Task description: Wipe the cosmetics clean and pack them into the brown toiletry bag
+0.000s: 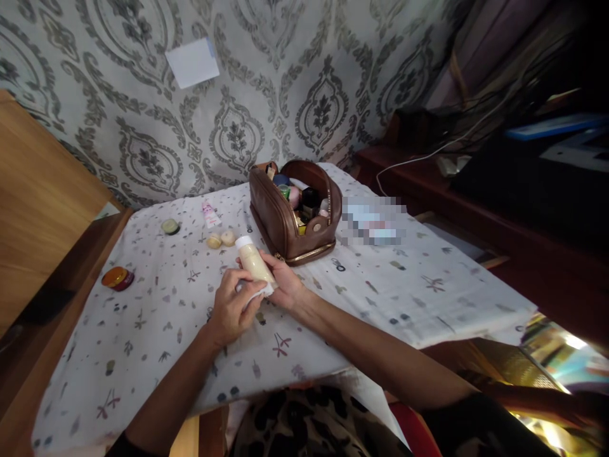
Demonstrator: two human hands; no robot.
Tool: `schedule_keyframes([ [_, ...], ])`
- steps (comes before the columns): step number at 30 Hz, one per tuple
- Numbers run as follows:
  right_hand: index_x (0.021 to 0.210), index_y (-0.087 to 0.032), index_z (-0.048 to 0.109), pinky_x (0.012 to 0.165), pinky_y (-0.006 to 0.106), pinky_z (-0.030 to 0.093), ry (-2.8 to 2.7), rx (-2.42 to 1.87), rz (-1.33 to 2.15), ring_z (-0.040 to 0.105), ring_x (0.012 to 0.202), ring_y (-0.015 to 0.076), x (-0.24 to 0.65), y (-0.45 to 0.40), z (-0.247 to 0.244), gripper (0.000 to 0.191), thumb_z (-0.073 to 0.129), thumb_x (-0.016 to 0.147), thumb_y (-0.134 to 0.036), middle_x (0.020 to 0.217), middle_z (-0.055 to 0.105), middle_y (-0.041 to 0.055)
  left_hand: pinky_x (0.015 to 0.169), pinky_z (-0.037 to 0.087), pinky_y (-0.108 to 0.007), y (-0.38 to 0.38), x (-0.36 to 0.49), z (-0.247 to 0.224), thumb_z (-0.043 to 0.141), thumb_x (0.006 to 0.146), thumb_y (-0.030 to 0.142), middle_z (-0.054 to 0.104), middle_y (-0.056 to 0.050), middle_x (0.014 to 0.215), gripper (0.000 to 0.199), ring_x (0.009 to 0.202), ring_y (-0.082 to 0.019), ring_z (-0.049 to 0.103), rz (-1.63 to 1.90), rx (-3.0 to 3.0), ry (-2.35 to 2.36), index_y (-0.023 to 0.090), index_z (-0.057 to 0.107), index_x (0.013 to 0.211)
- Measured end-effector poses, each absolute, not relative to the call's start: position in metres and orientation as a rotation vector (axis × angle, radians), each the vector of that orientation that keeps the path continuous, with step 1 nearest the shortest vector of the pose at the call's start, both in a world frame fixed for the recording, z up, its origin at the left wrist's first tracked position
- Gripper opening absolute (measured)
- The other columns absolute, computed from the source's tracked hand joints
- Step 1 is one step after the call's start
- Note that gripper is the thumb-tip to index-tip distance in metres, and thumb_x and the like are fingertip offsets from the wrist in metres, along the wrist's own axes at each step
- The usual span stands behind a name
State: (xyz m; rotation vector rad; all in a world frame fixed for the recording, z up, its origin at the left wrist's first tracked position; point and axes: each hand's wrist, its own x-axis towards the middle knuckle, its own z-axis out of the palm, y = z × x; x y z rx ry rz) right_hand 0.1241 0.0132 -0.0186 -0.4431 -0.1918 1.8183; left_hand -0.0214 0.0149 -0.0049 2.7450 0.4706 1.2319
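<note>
A pale yellow bottle with a white cap (254,261) is held between my two hands in front of the bag, its cap pointing up and left. My right hand (286,282) is wrapped round it from the right and beneath. On its lower left, my left hand (235,304) pinches a white piece, perhaps a wipe or tissue, against the bottle's lower end. Just behind stands an open brown zip bag (271,219) filled with small cosmetic items.
Left of the bag, on the patterned cloth (162,343), lie a pink-white tube (209,214), two small round items (221,238), a green jar (170,226) and an orange-lidded jar (117,278). A blurred packet (374,220) lies right of the bag. Wooden furniture flanks the table.
</note>
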Motion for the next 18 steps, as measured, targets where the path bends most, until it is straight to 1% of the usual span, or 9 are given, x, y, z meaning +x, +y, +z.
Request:
schedule_keyframes([
  [3,0.089,-0.013,0.065,0.065,0.025,0.053,-0.163,-0.453,1.853,0.064,0.067,0.0148,0.122,0.012,-0.017,0.026,0.053,0.096,-0.035,0.075,0.069,0.0047,0.078,0.048,-0.032,0.018,-0.023,-0.005,0.057,0.091,0.016,0.052,-0.008,0.1,0.019,0.093,-0.019,0.053,1.259,2.727,0.511,0.019,0.066,0.106],
  [6,0.086,-0.014,0.064,0.057,0.021,0.049,-0.185,-0.462,1.834,0.059,0.059,0.0116,0.118,0.012,-0.018,0.023,0.057,0.094,-0.034,0.07,0.066,0.0013,0.077,0.048,-0.031,0.022,-0.024,-0.005,0.055,0.093,0.019,0.053,-0.007,0.1,0.02,0.091,-0.018,0.054,1.307,2.693,0.632,0.019,0.066,0.108],
  [9,0.086,-0.013,0.065,0.059,0.021,0.048,-0.225,-0.492,1.79,0.059,0.059,0.0108,0.113,0.011,-0.021,0.018,0.066,0.089,-0.031,0.07,0.066,0.0001,0.08,0.048,-0.032,0.027,-0.027,-0.005,0.052,0.095,0.021,0.054,-0.006,0.098,0.021,0.092,-0.018,0.055,1.361,2.609,0.79,0.02,0.065,0.111],
  [13,0.085,-0.012,0.068,0.06,0.021,0.047,-0.277,-0.559,1.788,0.058,0.06,0.0107,0.11,0.008,-0.021,0.02,0.07,0.085,-0.031,0.07,0.067,0.0012,0.085,0.047,-0.032,0.035,-0.03,-0.002,0.051,0.095,0.024,0.057,-0.005,0.099,0.021,0.095,-0.018,0.057,1.468,2.391,0.928,0.02,0.06,0.114],
  [15,0.082,-0.011,0.069,0.059,0.021,0.045,-0.309,-0.575,1.796,0.058,0.06,0.0105,0.109,0.006,-0.02,0.022,0.075,0.08,-0.032,0.068,0.067,0.0011,0.085,0.047,-0.032,0.038,-0.032,-0.001,0.051,0.096,0.028,0.058,-0.005,0.099,0.019,0.095,-0.018,0.057,1.498,2.283,0.98,0.02,0.059,0.111],
  [18,0.078,-0.012,0.069,0.062,0.023,0.046,-0.378,-0.588,1.794,0.058,0.062,0.0116,0.109,0.004,-0.02,0.028,0.082,0.072,-0.036,0.068,0.068,0.0019,0.085,0.046,-0.031,0.041,-0.034,0.0,0.05,0.096,0.031,0.059,-0.004,0.096,0.017,0.092,-0.018,0.057,1.493,2.185,1.033,0.02,0.06,0.104],
])
